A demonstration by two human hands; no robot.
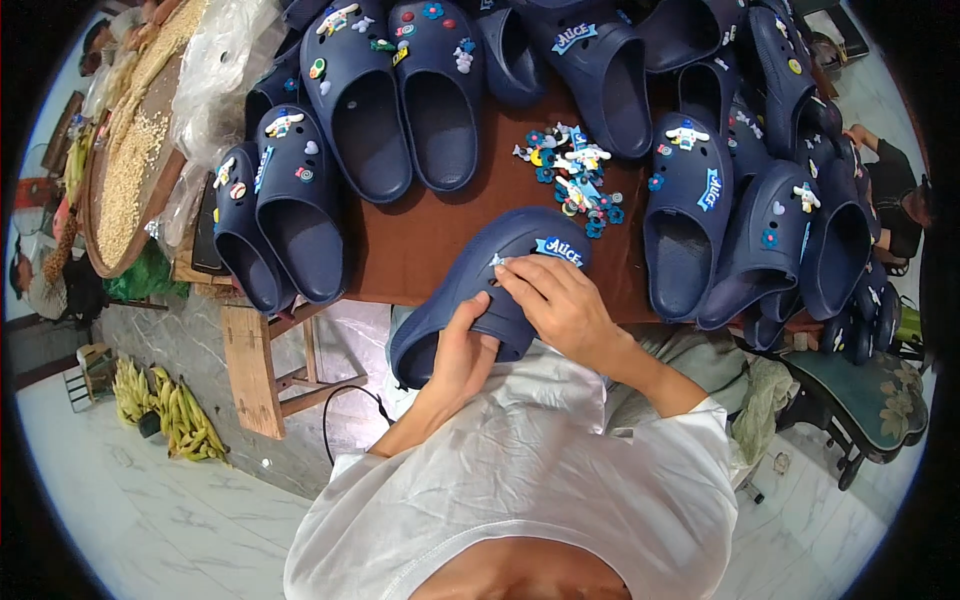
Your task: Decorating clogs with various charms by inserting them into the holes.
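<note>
A navy clog (pixel 470 270) lies before me, its toe pointing up and to the right over the table's near edge. My left hand (pixel 462 352) grips it at the foot opening, with the thumb on top and the other fingers inside. On its upper, my right hand (pixel 565 300) has its fingertips together at a small white charm (pixel 497 260) by one of the holes. A blue banner-shaped charm (pixel 558 250) sits near the toe. Just beyond the clog is a pile of loose charms (pixel 575 175), among them blue flowers and white figures.
Decorated navy clogs stand along the left, back and right of the brown table (pixel 400 245), including a left pair (pixel 300 215) and a right one (pixel 688 220). A wooden stool (pixel 255 370), bananas (pixel 185 415) and a dark chair (pixel 865 395) are around it. Another person (pixel 890 190) is at right.
</note>
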